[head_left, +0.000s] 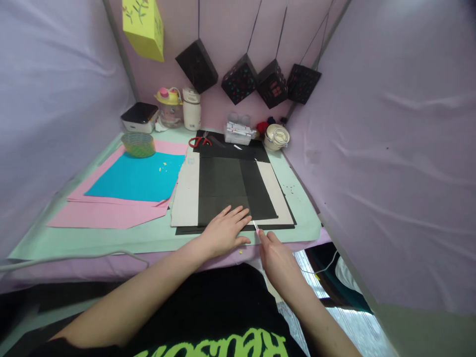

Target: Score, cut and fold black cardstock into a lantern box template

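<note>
A sheet of black paper [223,183] with fold lines lies on a pale board [185,198], with more black sheets under it. My left hand [226,230] rests flat on the sheet's near edge, fingers stretched out. Closed around a small pink-handled craft knife [256,227], my right hand [277,253] is just right of the left one. The thin blade points away from me and meets the paper's near edge beside my left fingertips. Most of the knife's handle is hidden in my fingers.
Red-handled scissors [200,142] and a box of markers [238,133] lie behind the paper. Blue paper [137,177] and pink paper [107,214] are at left, with an oval container [139,144]. Black boxes [240,79] and a yellow box [144,29] hang above the back.
</note>
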